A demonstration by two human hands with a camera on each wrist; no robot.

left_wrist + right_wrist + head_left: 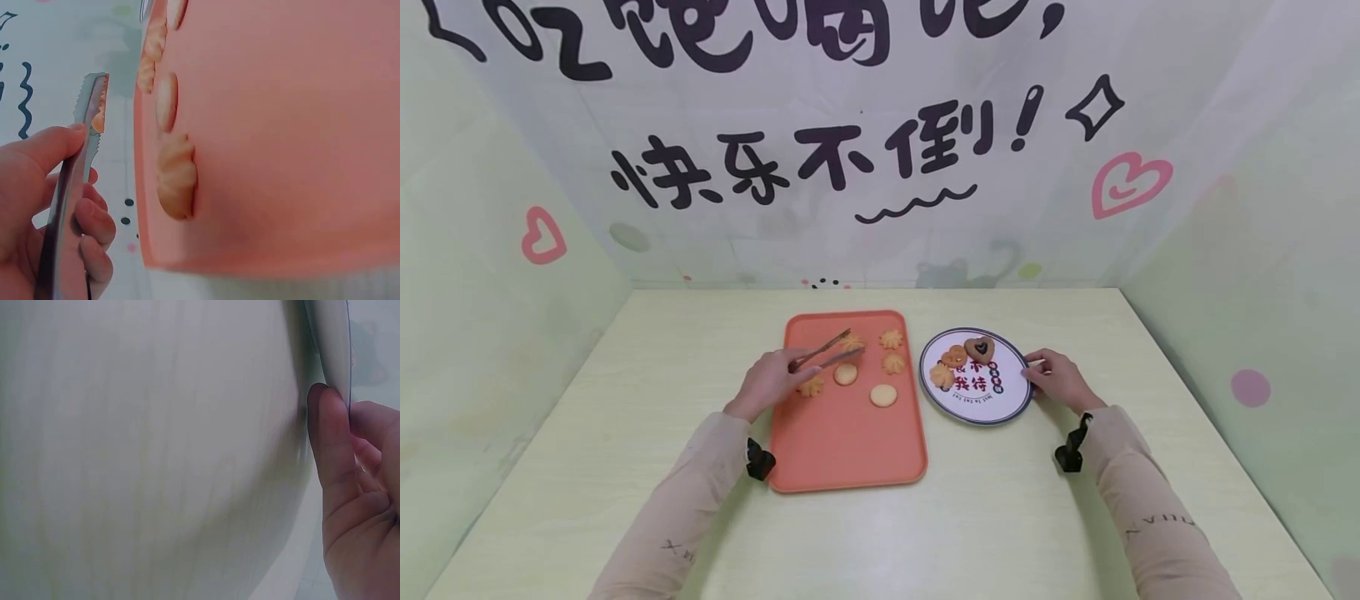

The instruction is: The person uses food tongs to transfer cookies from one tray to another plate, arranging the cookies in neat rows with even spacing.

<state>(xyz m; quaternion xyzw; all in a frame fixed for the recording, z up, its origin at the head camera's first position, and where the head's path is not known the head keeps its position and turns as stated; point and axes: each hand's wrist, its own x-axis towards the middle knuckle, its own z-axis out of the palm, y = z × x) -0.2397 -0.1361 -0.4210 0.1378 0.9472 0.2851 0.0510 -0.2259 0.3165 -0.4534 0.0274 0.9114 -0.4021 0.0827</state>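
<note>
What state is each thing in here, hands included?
Left hand: holding the tongs.
Tongs: tips apart, a flower-shaped cookie between them; whether it is gripped is unclear.
Tray: flat on the table, five other cookies on it.
Plate: face up, three cookies on it.
Right hand: pinching the plate's rim.

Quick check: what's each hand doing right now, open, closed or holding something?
Left hand: closed, holding the tongs.
Right hand: closed, pinching the plate by its rim.
</note>
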